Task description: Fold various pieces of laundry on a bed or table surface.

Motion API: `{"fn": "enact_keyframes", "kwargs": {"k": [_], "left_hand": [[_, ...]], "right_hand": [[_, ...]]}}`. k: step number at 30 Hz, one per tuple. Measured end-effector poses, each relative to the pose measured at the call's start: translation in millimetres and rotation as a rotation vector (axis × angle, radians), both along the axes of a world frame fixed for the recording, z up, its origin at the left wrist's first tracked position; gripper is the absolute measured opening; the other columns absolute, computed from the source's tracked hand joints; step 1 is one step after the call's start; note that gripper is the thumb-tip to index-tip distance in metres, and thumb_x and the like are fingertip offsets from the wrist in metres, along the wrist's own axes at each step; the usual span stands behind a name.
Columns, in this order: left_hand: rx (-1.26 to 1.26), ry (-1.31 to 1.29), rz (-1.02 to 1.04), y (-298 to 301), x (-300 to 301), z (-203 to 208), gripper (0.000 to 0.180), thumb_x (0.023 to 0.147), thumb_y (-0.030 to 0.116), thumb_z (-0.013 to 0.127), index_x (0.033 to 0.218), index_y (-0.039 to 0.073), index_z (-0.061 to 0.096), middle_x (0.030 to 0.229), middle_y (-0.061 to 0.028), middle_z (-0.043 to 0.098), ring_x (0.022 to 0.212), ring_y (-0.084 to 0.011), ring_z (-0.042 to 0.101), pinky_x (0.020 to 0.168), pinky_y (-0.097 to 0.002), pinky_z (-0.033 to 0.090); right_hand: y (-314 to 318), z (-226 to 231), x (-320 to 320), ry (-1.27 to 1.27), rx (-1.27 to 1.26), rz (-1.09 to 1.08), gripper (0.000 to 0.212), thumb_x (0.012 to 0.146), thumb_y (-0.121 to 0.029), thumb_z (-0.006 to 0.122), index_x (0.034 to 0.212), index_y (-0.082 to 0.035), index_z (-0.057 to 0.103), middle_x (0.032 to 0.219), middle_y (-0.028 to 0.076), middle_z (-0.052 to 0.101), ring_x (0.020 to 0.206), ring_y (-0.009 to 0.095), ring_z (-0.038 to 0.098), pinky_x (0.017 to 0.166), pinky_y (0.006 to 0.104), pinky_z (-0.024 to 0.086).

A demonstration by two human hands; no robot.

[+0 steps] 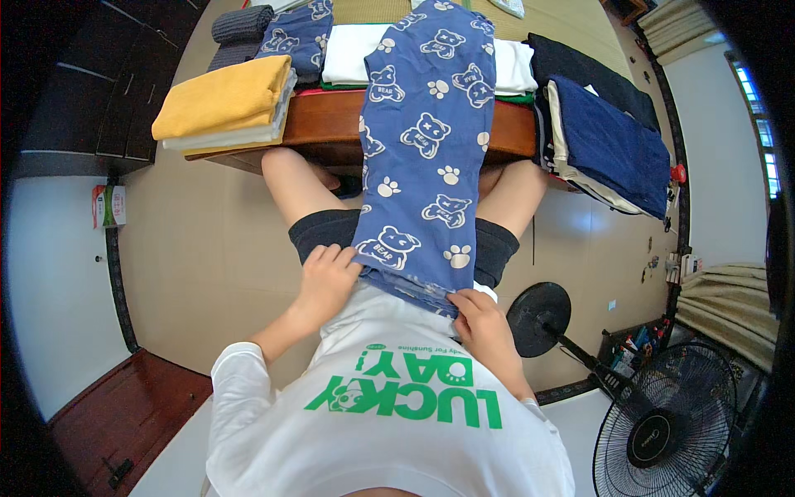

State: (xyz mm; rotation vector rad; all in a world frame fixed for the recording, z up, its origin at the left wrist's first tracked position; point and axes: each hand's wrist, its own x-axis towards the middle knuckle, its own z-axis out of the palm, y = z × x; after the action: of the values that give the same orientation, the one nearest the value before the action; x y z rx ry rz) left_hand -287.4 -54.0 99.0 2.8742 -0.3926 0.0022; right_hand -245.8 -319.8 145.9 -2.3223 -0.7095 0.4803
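A pair of blue pajama pants (425, 137) with white bears and paw prints is stretched lengthwise from the bed across my lap, one leg's width showing. My left hand (329, 280) pinches the near left corner at the hem, fingers closed on the cloth. At the near right corner my right hand (483, 321) grips the same edge between thumb and fingers. Several layers of fabric show along this near edge, close to my white shirt (397, 439). The far end of the pants runs past the wooden bed edge (323, 118).
Folded yellow cloth (219, 98) sits at the left bed corner, with folded blue bear-print cloth (296, 41) behind it. White folded clothes (352, 56) lie under the pants. Dark blue clothes (609, 137) are stacked at right. A black standing fan (662, 422) is at lower right.
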Motion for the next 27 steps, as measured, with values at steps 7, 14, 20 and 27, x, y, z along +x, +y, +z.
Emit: {"fn": "enact_keyframes", "kwargs": {"k": [7, 14, 20, 27], "left_hand": [[-0.184, -0.108, 0.332, -18.0, 25.2, 10.4, 0.020, 0.060, 0.005, 0.058, 0.079, 0.001, 0.055, 0.093, -0.0085, 0.057, 0.070, -0.0243, 0.056, 0.064, -0.0343, 0.044], [-0.206, -0.129, 0.444, -19.6, 19.6, -9.7, 0.024, 0.061, 0.004, 0.059, 0.083, -0.001, 0.054, 0.095, -0.0100, 0.055, 0.074, -0.0278, 0.057, 0.064, -0.0371, 0.046], [-0.120, 0.157, 0.266, -9.5, -2.4, 22.8, 0.023, 0.061, 0.005, 0.062, 0.081, -0.002, 0.054, 0.100, -0.0122, 0.052, 0.081, -0.0272, 0.056, 0.067, -0.0373, 0.048], [-0.134, 0.109, 0.037, 9.4, -8.6, 38.8, 0.025, 0.061, 0.006, 0.063, 0.081, -0.002, 0.051, 0.109, -0.0131, 0.049, 0.081, -0.0291, 0.057, 0.066, -0.0381, 0.049]], "right_hand": [[6.3, -0.8, -1.8, -0.160, -0.067, -0.071, 0.023, 0.065, 0.000, 0.059, 0.089, 0.002, 0.059, 0.091, 0.014, 0.056, 0.081, 0.031, 0.056, 0.070, 0.0372, 0.047], [5.3, -1.5, 1.3, -0.233, -0.094, -0.098, 0.019, 0.065, -0.003, 0.062, 0.083, 0.000, 0.058, 0.090, 0.013, 0.055, 0.077, 0.029, 0.056, 0.065, 0.0367, 0.048], [-7.4, -0.4, 9.2, -0.291, -0.232, 0.149, 0.018, 0.066, -0.009, 0.058, 0.082, -0.003, 0.055, 0.098, 0.012, 0.053, 0.087, 0.025, 0.053, 0.062, 0.0329, 0.050], [-12.9, -0.9, 27.3, -0.547, -0.097, 0.450, 0.017, 0.063, -0.011, 0.057, 0.078, -0.004, 0.053, 0.091, 0.010, 0.054, 0.082, 0.021, 0.053, 0.059, 0.0283, 0.049]]}}
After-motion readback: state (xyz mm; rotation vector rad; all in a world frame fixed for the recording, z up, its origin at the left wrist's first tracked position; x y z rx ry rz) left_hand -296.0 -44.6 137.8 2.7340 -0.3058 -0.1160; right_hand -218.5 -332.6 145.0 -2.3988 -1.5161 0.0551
